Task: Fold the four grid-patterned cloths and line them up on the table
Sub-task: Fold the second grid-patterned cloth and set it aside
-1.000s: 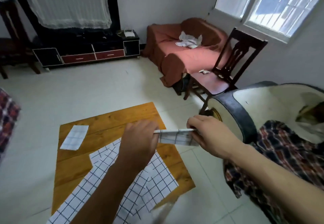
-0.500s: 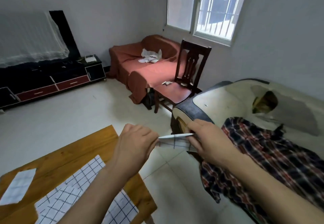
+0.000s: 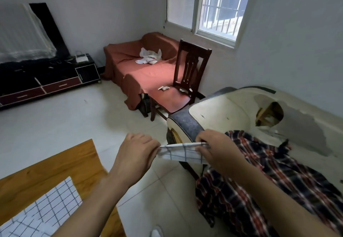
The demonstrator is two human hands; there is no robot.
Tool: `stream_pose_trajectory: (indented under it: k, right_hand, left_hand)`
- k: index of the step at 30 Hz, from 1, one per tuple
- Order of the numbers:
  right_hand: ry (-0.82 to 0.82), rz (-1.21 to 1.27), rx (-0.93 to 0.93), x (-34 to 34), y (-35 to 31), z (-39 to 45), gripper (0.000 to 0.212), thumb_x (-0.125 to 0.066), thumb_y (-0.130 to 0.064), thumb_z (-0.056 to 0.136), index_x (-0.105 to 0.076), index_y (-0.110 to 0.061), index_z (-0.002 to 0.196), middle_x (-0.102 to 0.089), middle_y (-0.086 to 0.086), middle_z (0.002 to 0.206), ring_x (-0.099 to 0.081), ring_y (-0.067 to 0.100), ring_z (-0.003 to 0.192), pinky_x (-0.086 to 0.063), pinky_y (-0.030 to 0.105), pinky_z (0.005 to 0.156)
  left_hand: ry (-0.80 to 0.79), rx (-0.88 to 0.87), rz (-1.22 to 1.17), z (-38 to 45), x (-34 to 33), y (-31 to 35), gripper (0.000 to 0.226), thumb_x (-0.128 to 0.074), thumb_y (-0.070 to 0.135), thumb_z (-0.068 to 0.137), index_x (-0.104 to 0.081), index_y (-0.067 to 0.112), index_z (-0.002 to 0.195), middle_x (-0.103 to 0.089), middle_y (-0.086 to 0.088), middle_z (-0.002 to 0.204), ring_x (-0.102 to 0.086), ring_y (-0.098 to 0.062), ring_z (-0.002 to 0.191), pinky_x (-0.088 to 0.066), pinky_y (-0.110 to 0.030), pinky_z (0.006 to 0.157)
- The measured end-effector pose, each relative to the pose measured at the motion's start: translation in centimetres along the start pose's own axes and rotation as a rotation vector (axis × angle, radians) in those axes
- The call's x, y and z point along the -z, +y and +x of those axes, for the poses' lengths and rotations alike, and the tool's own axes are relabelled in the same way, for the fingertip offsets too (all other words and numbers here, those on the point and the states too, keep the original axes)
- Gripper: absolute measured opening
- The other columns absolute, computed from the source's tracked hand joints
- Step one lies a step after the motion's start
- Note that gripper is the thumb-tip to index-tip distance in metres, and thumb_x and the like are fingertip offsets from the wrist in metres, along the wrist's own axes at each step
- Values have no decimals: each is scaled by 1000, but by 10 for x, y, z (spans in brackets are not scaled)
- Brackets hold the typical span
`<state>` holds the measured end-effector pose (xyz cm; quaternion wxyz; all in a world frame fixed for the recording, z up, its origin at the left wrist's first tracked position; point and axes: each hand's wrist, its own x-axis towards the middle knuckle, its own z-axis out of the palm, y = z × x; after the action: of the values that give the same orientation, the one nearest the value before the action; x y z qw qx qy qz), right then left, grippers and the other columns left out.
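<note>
Standing off to the left, the wooden table (image 3: 46, 170) carried unfolded grid cloths (image 3: 42, 209) at its near corner. Beyond its edge, over the floor, the left hand (image 3: 136, 155) and right hand (image 3: 219, 149) each pinched 1 end of a folded grid cloth (image 3: 181, 153), fingers curled tight. Held in mid-air, the layers could have slipped askew if either pinch had loosened.

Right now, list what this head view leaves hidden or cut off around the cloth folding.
- Fingertips of the left hand: behind its own knuckles.
- Folded grid cloth: its ends are inside both hands; right hand covers one.
- Wooden table: cut by left and bottom edges.
- Flat grid cloths: count unclear, cropped and under the left forearm.
</note>
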<state>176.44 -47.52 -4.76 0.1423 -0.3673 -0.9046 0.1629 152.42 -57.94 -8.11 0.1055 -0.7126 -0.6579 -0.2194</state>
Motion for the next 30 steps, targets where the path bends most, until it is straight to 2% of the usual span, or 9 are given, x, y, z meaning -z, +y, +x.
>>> stream_pose_trajectory:
  k: [6,10,13,16,19,21,26,30]
  right_hand:
    - [19,-136,48,-2,39,81,12,-63,-22,90,-56,-26,81,-51,-11,78,-46,9,69,-42,27,61]
    - [20,-157,68,3,53,154,14,-66,-18,87,-56,-24,81,-47,-12,75,-42,4,66,-30,22,58]
    - [12,-153,110,0,57,210,14,-65,-19,89,-56,-26,81,-46,-15,75,-43,0,66,-27,16,58]
    - [16,-71,145,-12,61,260,16,-66,-20,90,-55,-25,79,-46,-18,74,-46,0,66,-30,13,58]
    - [-21,11,147,-34,65,304,14,-67,-23,88,-57,-27,79,-52,-19,78,-53,3,67,-44,19,57]
    - [-60,34,155,-49,71,334,16,-65,-27,89,-53,-33,81,-55,-20,82,-56,3,71,-52,22,62]
    - [-148,63,285,-76,87,431,2,-63,-24,93,-62,-24,93,-58,-14,89,-55,4,72,-52,24,64]
    - [-152,113,389,-87,98,517,4,-65,-19,90,-61,-20,90,-59,-9,88,-56,7,71,-55,33,64]
  left_hand:
    - [79,27,-74,68,-50,-44,17,-48,28,93,-64,25,89,-59,9,79,-54,-20,72,-46,-41,65]
    - [139,90,-195,118,-68,-80,13,-54,27,91,-66,22,93,-62,6,82,-54,-17,74,-46,-37,65]
    - [194,92,-198,150,-77,-117,15,-54,28,91,-67,21,93,-64,6,84,-55,-14,75,-43,-31,65]
    - [182,122,-182,173,-85,-155,11,-57,27,90,-67,22,91,-64,7,83,-56,-15,75,-45,-34,64]
    - [166,165,-154,189,-94,-189,5,-65,19,87,-65,24,89,-61,8,81,-55,-16,74,-46,-36,62]
    - [155,197,-126,201,-103,-213,4,-60,22,87,-63,25,87,-59,9,80,-54,-16,72,-46,-36,62]
    - [145,317,-100,236,-122,-268,13,-47,28,89,-60,27,84,-55,14,78,-51,-13,73,-45,-37,65]
    - [145,422,-38,273,-134,-309,15,-47,27,90,-61,25,86,-56,13,80,-51,-12,75,-38,-31,69]
